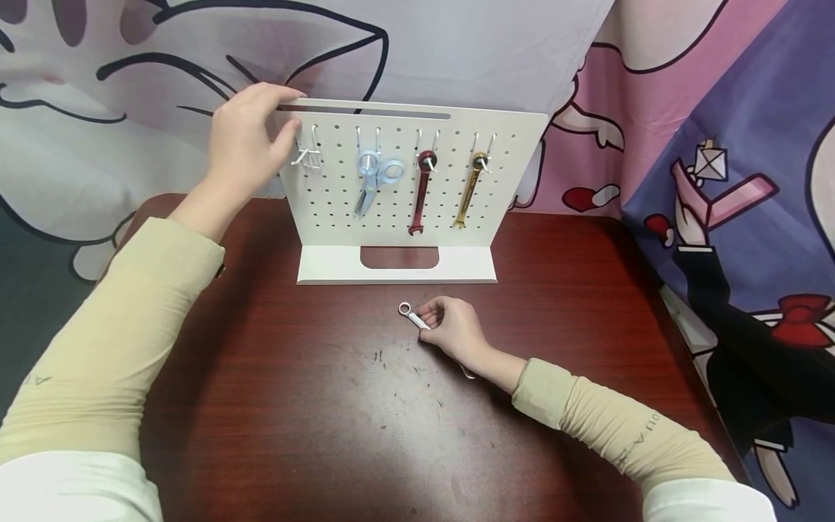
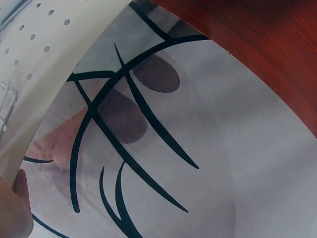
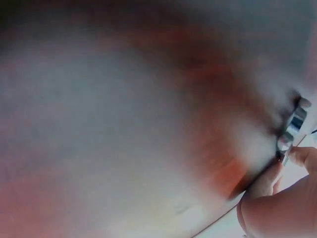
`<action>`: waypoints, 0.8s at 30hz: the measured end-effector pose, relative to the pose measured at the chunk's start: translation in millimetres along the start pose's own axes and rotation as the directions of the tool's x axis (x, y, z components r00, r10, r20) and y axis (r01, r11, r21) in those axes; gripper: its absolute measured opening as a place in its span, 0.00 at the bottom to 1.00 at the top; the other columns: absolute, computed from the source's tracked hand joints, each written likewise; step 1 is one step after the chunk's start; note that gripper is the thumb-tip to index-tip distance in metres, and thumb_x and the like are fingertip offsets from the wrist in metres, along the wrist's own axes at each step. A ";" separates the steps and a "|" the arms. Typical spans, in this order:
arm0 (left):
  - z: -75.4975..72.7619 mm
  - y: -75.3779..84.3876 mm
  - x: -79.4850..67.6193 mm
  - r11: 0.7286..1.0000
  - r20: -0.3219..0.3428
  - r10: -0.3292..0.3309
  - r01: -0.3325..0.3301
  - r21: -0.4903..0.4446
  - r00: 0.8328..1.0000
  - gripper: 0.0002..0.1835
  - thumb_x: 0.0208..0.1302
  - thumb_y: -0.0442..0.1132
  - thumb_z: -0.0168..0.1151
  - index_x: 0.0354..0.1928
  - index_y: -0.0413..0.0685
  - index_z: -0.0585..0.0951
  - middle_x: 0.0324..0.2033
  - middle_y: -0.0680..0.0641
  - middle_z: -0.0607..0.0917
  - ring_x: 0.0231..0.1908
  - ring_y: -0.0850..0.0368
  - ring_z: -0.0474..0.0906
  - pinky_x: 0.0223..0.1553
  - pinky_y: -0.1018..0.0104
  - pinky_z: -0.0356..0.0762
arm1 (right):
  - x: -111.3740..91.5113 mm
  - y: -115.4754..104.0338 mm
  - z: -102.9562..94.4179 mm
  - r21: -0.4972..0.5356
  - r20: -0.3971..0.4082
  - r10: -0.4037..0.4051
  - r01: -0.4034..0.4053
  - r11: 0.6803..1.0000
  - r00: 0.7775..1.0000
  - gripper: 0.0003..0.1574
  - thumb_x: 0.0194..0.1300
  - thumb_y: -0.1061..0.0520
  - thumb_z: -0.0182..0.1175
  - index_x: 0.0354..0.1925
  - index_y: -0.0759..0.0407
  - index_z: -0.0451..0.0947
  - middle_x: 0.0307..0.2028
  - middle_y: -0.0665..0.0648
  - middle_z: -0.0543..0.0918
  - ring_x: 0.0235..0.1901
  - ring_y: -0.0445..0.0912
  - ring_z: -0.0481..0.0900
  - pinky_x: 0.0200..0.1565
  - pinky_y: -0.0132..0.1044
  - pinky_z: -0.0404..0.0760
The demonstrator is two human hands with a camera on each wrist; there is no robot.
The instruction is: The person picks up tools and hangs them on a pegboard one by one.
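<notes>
My left hand [image 1: 251, 134] holds the upper left corner of a white pegboard [image 1: 339, 196], thumb on the front and fingers at the top edge. In the left wrist view only part of that hand [image 2: 15, 208] shows at the board's edge. Over the dark red table, my right hand [image 1: 454, 330] pinches a silver combination wrench [image 1: 414, 317]. Its ring end points toward the board, and the palm hides its middle. The right wrist view shows the wrench [image 3: 292, 129] between thumb and fingers; whether it touches the table I cannot tell.
On the board's hooks hang light blue scissors [image 1: 369, 181], a red wrench [image 1: 421, 192] and a gold wrench [image 1: 470, 192]. A bare hook [image 1: 309, 156] is at the left. The board's white base [image 1: 333, 267] stands on the table [image 1: 313, 406]; a printed curtain [image 1: 457, 51] hangs behind.
</notes>
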State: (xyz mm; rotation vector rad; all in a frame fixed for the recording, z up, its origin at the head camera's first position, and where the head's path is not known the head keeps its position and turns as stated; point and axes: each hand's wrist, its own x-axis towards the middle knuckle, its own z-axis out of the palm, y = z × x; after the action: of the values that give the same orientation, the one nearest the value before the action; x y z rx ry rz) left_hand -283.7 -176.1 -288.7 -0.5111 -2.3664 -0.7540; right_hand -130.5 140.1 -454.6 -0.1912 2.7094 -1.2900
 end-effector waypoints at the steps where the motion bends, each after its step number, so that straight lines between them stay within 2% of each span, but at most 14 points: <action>1: 0.0 -0.2 -0.2 1.000 0.000 -0.002 0.002 0.001 1.000 0.17 0.73 0.34 0.62 0.61 0.43 0.85 0.57 0.39 0.89 0.61 0.38 0.84 0.61 0.38 0.78 | 0.7 -0.3 -0.4 -0.016 0.006 -0.001 0.001 1.000 1.000 0.18 0.48 0.71 0.72 0.42 0.65 0.88 0.33 0.58 0.91 0.31 0.41 0.86 0.36 0.25 0.83; 9: -0.7 -0.6 -1.2 1.000 0.007 -0.011 0.011 -0.001 1.000 0.17 0.73 0.34 0.62 0.61 0.43 0.85 0.57 0.39 0.89 0.61 0.37 0.83 0.62 0.38 0.77 | 6.5 -2.6 -5.3 -0.109 0.071 -0.024 0.032 0.993 0.997 0.14 0.50 0.69 0.73 0.39 0.63 0.89 0.30 0.54 0.90 0.29 0.37 0.83 0.36 0.26 0.81; 16: -1.2 0.7 -1.2 1.000 0.012 -0.016 0.016 -0.003 1.000 0.17 0.73 0.33 0.62 0.61 0.44 0.85 0.58 0.39 0.89 0.61 0.37 0.83 0.62 0.38 0.77 | 11.1 -4.3 -7.3 -0.124 0.143 -0.019 0.037 0.992 0.990 0.08 0.52 0.68 0.71 0.34 0.63 0.89 0.27 0.54 0.89 0.26 0.34 0.80 0.33 0.24 0.80; 24: -1.1 1.4 -0.8 1.000 0.010 -0.014 0.014 -0.011 1.000 0.17 0.73 0.34 0.62 0.61 0.44 0.85 0.57 0.40 0.89 0.61 0.39 0.83 0.61 0.39 0.77 | 14.9 -4.1 -9.1 -0.105 0.125 -0.038 0.051 0.993 0.991 0.04 0.57 0.67 0.72 0.33 0.62 0.91 0.27 0.55 0.91 0.24 0.32 0.80 0.32 0.24 0.80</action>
State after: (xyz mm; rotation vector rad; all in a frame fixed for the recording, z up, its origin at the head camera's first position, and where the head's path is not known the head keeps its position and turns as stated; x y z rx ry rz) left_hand -281.9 -175.9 -288.0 -0.5050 -2.3786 -0.7729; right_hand -146.6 141.9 -446.8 -0.3329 2.6851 -1.1040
